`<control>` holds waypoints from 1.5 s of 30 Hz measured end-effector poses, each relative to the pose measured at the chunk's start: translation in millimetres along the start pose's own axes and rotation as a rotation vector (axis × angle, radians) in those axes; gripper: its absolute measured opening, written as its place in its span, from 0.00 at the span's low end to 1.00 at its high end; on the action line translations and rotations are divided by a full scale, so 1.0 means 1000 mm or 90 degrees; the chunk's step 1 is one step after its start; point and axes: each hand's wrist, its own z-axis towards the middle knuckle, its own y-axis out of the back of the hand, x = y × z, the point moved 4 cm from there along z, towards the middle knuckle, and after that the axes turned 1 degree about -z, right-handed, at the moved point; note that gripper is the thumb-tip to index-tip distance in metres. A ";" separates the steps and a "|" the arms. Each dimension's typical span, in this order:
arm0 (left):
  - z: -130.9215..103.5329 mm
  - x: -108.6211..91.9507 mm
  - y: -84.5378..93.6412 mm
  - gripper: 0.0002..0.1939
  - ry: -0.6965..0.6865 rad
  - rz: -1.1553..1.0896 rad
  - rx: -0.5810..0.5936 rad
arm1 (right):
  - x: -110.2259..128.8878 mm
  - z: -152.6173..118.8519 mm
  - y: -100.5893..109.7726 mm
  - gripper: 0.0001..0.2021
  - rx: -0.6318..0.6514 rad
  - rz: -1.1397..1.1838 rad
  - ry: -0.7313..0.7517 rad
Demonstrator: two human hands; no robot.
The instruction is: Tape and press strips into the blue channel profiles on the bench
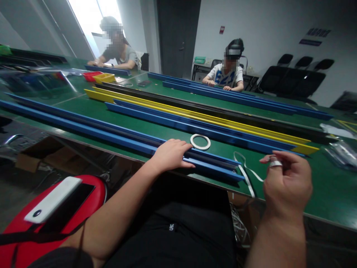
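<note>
My left hand [171, 154] lies over a long blue channel rail [119, 139] along the near table edge, fingers across the top and thumb along its near side. A dark strip runs inside that rail. Just beyond my fingers, a white tape roll [200, 142] lies flat on the table. To the right, my right hand [288, 182] is raised near the rail's end, its fingers curled closed. A white band [275, 163] circles one of its digits. A thin white strip [247, 180] loops by the rail's end and runs up to this hand; the contact itself is hidden.
Parallel blue [173, 122], yellow [195, 113] and black rails [223, 117] lie beyond on the green table [83, 108]. Two people sit across it. Red [92, 77] and yellow bins [104, 78] stand far left. A red stool [95, 182] holding phones is at my left.
</note>
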 end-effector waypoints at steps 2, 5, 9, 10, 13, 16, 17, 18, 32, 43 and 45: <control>0.000 0.000 0.000 0.36 0.002 0.000 0.000 | -0.001 0.000 0.002 0.11 -0.004 -0.084 0.013; 0.000 0.001 -0.001 0.36 -0.004 0.002 0.000 | -0.006 0.001 0.002 0.12 0.026 -0.184 0.000; 0.000 0.001 -0.002 0.37 -0.004 0.005 -0.001 | -0.012 0.002 0.002 0.12 0.076 -0.235 -0.017; 0.001 0.001 -0.002 0.37 -0.004 0.005 -0.002 | -0.012 0.002 0.002 0.12 0.084 -0.241 -0.017; 0.001 0.002 -0.002 0.37 -0.007 0.004 -0.005 | -0.012 0.003 0.002 0.11 0.091 -0.252 -0.010; 0.001 0.002 -0.003 0.37 -0.009 0.002 -0.005 | -0.013 0.002 0.000 0.11 0.089 -0.250 -0.015; 0.001 0.003 -0.003 0.37 -0.011 0.001 -0.006 | -0.015 0.002 0.000 0.11 0.090 -0.246 -0.022; 0.001 0.003 -0.003 0.36 -0.012 0.000 -0.008 | -0.016 0.002 -0.001 0.11 0.091 -0.241 -0.030; 0.002 0.004 -0.004 0.36 -0.005 -0.008 -0.001 | -0.003 0.001 -0.005 0.19 0.099 -0.169 0.006; 0.001 0.002 -0.002 0.36 -0.006 -0.009 -0.007 | 0.000 -0.001 -0.013 0.20 0.112 0.044 0.058; 0.002 0.002 -0.002 0.36 -0.005 -0.010 -0.004 | 0.000 -0.002 -0.015 0.16 0.102 0.079 0.039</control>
